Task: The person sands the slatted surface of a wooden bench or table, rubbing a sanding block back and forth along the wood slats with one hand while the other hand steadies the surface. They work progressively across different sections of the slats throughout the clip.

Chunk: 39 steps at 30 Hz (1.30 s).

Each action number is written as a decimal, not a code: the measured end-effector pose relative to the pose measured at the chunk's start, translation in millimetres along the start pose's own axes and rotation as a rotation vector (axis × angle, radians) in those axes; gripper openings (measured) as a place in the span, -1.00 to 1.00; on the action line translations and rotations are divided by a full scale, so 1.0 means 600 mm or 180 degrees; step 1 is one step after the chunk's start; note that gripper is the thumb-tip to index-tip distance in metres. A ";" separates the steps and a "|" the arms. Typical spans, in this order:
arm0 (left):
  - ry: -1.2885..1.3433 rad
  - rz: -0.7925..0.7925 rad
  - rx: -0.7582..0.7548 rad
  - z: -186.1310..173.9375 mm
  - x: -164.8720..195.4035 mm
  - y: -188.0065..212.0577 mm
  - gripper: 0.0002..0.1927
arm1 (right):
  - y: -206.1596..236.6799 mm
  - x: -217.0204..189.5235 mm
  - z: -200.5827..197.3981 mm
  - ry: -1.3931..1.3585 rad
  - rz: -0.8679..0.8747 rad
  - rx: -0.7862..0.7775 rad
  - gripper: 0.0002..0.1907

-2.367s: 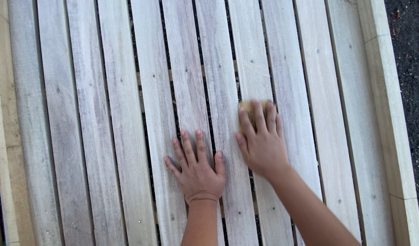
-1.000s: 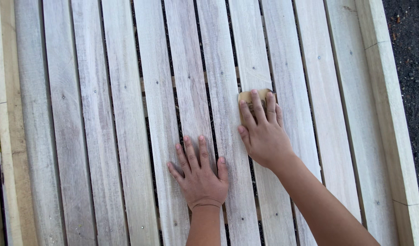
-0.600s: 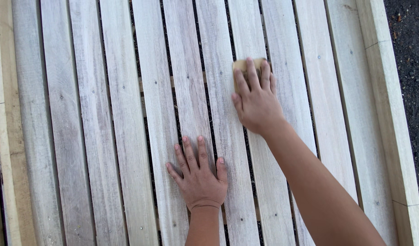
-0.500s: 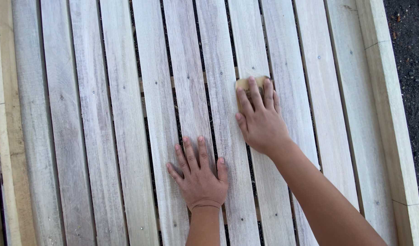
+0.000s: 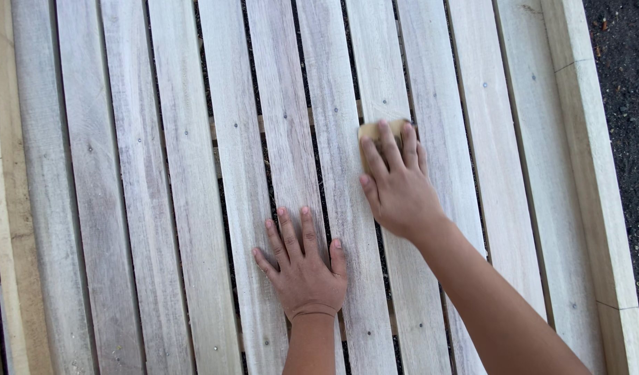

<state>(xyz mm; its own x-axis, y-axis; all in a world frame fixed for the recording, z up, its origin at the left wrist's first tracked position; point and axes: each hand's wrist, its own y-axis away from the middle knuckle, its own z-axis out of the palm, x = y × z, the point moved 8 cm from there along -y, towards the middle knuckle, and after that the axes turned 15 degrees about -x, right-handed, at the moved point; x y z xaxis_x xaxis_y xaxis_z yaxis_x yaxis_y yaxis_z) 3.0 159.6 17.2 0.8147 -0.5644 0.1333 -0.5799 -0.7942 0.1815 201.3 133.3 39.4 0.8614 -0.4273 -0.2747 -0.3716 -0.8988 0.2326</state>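
My right hand (image 5: 397, 184) presses a small tan sanding pad (image 5: 372, 132) flat against one pale wooden slat (image 5: 385, 69); only the pad's far edge shows past my fingertips. My left hand (image 5: 302, 260) lies palm down with fingers spread on the slats nearer to me, holding nothing. Both hands rest on a panel of long pale boards (image 5: 173, 173) running away from me, with narrow dark gaps between them.
A thicker wooden frame rail (image 5: 593, 160) borders the panel on the right, another (image 5: 7, 229) on the left. Dark gravelly ground (image 5: 628, 76) lies beyond the right rail. Cross battens show through the gaps under the slats.
My right hand slid the pad away along the slat, then back toward me. The left hand stayed planted where it was.
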 end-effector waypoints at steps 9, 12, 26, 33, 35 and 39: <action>0.0003 -0.0016 0.0001 0.001 0.001 -0.003 -0.24 | -0.119 0.024 -0.017 0.0191 0.0356 -0.0042 -0.31; -0.0053 -0.0058 -0.0030 0.002 0.000 -0.004 -0.24 | -0.125 0.025 -0.019 0.0226 0.0386 -0.0009 -0.32; -0.0071 -0.0052 -0.0068 0.002 -0.001 -0.003 -0.22 | 0.196 -0.058 0.089 0.0386 0.0175 -0.0071 -0.30; -0.0097 -0.0073 -0.0124 0.010 -0.004 -0.005 -0.21 | -0.121 0.013 -0.020 0.0133 0.0464 -0.0254 -0.27; -0.0100 -0.0057 -0.0105 0.009 -0.002 -0.005 -0.22 | -0.158 0.019 -0.035 0.0130 0.0459 -0.0084 -0.27; -0.0048 -0.0061 -0.0083 0.004 0.000 -0.005 -0.22 | -0.103 0.003 -0.009 0.0241 0.0390 0.0041 -0.25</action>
<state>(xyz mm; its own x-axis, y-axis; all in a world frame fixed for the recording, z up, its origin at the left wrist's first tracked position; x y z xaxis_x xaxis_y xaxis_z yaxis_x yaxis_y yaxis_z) 4.8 161.3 14.6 0.8255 -0.5525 0.1150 -0.5639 -0.7990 0.2091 227.7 188.4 29.7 0.8328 -0.5256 -0.1738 -0.4795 -0.8417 0.2481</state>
